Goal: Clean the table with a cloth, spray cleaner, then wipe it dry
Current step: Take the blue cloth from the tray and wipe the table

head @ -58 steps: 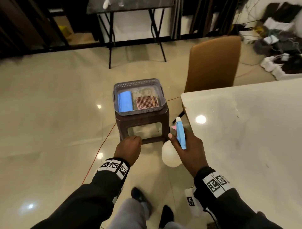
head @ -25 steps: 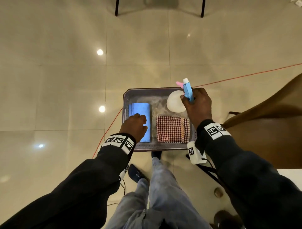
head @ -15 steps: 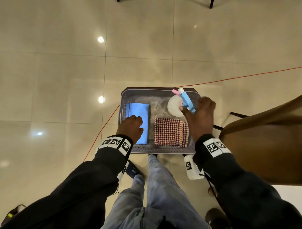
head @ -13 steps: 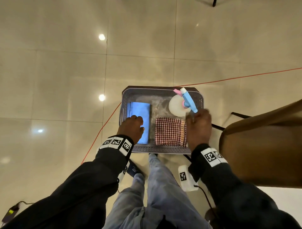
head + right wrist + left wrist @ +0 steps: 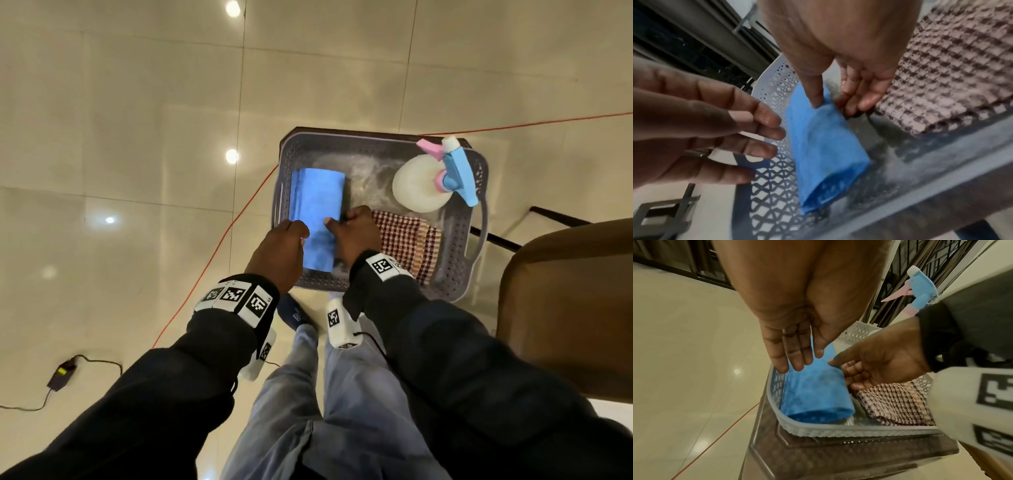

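A folded blue cloth (image 5: 317,202) lies in the left half of a grey perforated basket (image 5: 459,260). My right hand (image 5: 342,229) pinches the cloth's right edge, thumb on top and fingers underneath, as the right wrist view shows (image 5: 830,104). Straight-fingered, my left hand (image 5: 797,360) hangs at the cloth's left edge (image 5: 816,394) by the basket wall. A checked cloth (image 5: 407,240) lies in the right half. The white spray bottle (image 5: 418,185) with its blue and pink head stands in the basket's far right corner, free of both hands.
The basket sits on a brown plastic stool (image 5: 838,456) on a glossy tiled floor. A brown chair back (image 5: 565,308) is close on the right. A red cable (image 5: 212,253) crosses the floor to the left, and a small adapter (image 5: 61,373) lies further left.
My right hand set the spray bottle down in the basket's far right corner, let go, and moved left onto the blue cloth. My left hand stayed by the cloth.
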